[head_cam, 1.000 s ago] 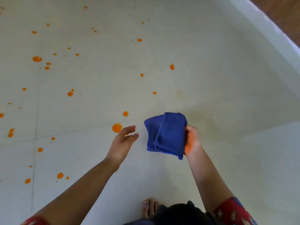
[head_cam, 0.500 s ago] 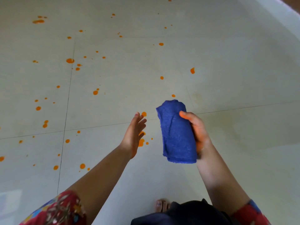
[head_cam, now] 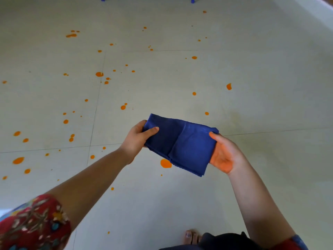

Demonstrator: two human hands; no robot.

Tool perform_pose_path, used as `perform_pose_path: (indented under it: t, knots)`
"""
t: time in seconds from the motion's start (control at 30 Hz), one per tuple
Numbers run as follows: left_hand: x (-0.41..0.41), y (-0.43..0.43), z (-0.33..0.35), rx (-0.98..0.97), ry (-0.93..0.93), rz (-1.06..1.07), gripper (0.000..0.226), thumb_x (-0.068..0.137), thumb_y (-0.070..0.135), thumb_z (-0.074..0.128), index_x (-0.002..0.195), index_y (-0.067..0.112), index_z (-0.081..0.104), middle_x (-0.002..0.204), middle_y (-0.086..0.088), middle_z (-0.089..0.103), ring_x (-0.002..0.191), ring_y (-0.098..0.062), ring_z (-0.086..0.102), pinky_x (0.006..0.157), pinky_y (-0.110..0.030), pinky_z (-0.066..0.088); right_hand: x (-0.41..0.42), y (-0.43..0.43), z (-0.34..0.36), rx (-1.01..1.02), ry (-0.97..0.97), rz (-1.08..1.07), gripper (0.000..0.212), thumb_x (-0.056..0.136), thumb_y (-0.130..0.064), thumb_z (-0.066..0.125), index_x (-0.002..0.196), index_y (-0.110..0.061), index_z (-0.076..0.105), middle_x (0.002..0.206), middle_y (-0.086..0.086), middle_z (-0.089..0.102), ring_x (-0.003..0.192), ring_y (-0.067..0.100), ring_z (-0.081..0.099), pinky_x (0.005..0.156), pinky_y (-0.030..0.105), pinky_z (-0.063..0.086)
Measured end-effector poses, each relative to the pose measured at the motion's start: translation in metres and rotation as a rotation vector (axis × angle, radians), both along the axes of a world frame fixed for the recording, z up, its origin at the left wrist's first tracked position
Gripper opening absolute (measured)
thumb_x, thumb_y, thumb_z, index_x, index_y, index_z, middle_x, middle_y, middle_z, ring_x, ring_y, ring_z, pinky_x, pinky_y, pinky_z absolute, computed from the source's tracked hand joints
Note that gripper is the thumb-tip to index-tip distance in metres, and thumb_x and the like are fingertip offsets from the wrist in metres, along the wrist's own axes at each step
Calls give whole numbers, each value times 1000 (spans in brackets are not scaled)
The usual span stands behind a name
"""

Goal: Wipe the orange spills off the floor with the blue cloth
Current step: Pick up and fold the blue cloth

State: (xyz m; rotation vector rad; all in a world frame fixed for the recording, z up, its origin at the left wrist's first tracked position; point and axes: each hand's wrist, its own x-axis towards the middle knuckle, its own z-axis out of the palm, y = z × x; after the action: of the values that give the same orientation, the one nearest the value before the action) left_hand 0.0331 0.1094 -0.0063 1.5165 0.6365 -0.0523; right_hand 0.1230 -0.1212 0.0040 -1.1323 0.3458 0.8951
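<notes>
Both hands are holding the folded blue cloth [head_cam: 182,143] in the air above the floor [head_cam: 261,73], long axis running left-to-right and tilting slightly down toward the near right corner. Left hand [head_cam: 137,138] is pinching the left short edge, thumb on top; right hand [head_cam: 225,154] is gripping the right edge, thumb on top and an orange-stained palm facing up beneath. Orange spills [head_cam: 99,74] are sitting scattered mostly on the left and far floor, with one big drop [head_cam: 165,163] showing just beside the cloth's near edge.
</notes>
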Motion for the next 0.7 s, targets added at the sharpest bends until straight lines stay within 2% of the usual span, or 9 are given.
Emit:
perform_pose_path:
  t: [0.07,0.13,0.23,0.3,0.4,0.47,0.57,0.63,0.7]
  knots:
    - [-9,5,14,173,-40,-54,8,92,20,61,99,17,60,93,-1,68,85,-13,63,71,-23,50,-4,18,-2,13,-17,7,28,103,-23,41,125,-18,57,121,4,67,96,17,68,66,31,55]
    - [-20,10,30,364,-93,-138,14,90,17,63,96,27,56,91,1,66,77,-9,60,67,-24,49,-13,46,-1,87,-5,56,27,103,-24,37,118,-18,58,119,4,66,100,16,67,76,32,55]
    - [-40,7,52,440,-96,-392,37,84,26,67,114,39,51,120,10,60,98,-8,60,83,-24,50,-32,90,2,254,58,180,46,97,-39,36,124,-8,55,123,14,61,114,29,59,106,41,42]
    - [-57,8,61,384,-61,-470,43,86,27,70,124,38,52,129,22,51,109,1,55,91,-16,45,-42,113,5,267,62,230,53,98,-49,35,120,-7,59,115,15,65,111,32,59,110,47,35]
    - [-78,31,72,332,-113,-120,25,89,21,63,111,32,66,107,22,68,101,3,61,87,-10,45,-52,125,2,272,47,257,41,100,-38,42,122,-9,61,120,11,66,109,27,64,96,40,48]
    - [-93,56,75,352,-64,148,22,94,18,58,109,31,67,99,21,68,97,3,60,85,-14,45,-56,128,0,260,55,241,31,99,-33,46,115,-15,65,113,5,68,101,22,67,84,34,53]
    - [-110,70,68,174,13,225,24,96,33,54,119,32,62,118,18,64,115,-5,58,99,-28,44,-63,137,3,193,15,276,33,99,-38,50,118,-18,67,110,1,71,101,20,68,81,33,53]
    - [-113,59,67,-121,32,131,35,91,51,55,123,37,57,123,18,63,119,-7,58,101,-34,44,-73,146,8,120,-122,357,28,99,-35,51,116,-21,67,107,-1,73,99,17,69,79,31,54]
    - [-109,45,63,-281,40,45,44,87,57,55,126,37,57,127,4,65,120,-16,59,100,-39,43,-85,155,16,90,-316,462,23,100,-25,50,115,-22,67,105,1,74,98,17,70,77,30,57]
